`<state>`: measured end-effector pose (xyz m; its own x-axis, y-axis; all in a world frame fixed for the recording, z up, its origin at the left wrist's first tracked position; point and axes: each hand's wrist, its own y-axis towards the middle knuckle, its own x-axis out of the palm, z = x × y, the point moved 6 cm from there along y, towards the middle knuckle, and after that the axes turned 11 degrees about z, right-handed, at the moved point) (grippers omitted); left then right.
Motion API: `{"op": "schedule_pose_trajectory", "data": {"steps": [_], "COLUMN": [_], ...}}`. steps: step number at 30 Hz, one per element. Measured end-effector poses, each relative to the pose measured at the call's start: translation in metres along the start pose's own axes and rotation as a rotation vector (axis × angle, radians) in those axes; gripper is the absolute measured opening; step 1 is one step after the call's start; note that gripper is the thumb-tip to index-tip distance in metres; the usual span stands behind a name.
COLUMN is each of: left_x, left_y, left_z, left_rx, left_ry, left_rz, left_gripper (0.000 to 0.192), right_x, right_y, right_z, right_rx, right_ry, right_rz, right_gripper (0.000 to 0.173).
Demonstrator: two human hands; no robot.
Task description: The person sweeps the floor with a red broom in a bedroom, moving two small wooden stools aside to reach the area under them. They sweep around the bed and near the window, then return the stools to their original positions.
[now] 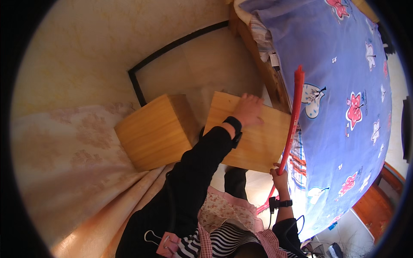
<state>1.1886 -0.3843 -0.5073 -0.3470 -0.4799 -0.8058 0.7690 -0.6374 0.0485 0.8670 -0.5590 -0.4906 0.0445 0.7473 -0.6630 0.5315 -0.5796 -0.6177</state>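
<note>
My left hand [247, 109] lies palm down on the flat top of a light wooden box-like piece [255, 142], near its far edge. The thumb is spread from the fingers, which look slightly blurred. My right hand [279, 178] is closed around a long red pole [293, 122]. This pole rises past the wooden top's right side, against the edge of the bed [329, 135]. Its lower part runs down behind my right hand, where its end is hard to make out. To the left stands a second wooden box [155, 135], with a gap between the two pieces.
A pale patterned curtain [84, 151] hangs at the left. Black baseboard [180, 42] borders the tiled floor [206, 64] beyond the boxes. The wooden bed frame [277, 84] runs along the right. An apron [222, 209] and a pink binder clip [168, 244] are on me.
</note>
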Motion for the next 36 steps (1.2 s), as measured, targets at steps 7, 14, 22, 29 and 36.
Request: {"op": "schedule_pose_trajectory", "data": {"steps": [7,14,22,29,36], "left_x": [-0.044,-0.051,-0.028,-0.049,-0.147], "left_y": [-0.029,-0.045,-0.138,-0.181,-0.106], "left_z": [-0.076,-0.074,-0.039,0.009,0.276], "left_rx": [-0.416,-0.548,-0.815,-0.643,0.023], "left_ry": [0.292,0.23,0.163,0.228,-1.018], "left_rz": [0.144,0.001,-0.007,-0.076,0.009], "left_gripper": [0.072,0.08,0.083,0.083,0.098], "right_x": [0.024,0.034,-0.024,-0.176,-0.39], "right_y": [0.024,-0.007,-0.033,-0.098,-0.201], "right_z": [0.023,0.053,0.03,-0.132,-0.351], "right_rx": [-0.054,0.0,0.084,-0.16,-0.546], "right_ry": [0.259,0.144,0.174,0.33,0.374], "right_rz": [0.039,-0.077,0.03,0.131,0.23], "right_gripper": [0.016,0.011,0.017,0.031,0.044]}}
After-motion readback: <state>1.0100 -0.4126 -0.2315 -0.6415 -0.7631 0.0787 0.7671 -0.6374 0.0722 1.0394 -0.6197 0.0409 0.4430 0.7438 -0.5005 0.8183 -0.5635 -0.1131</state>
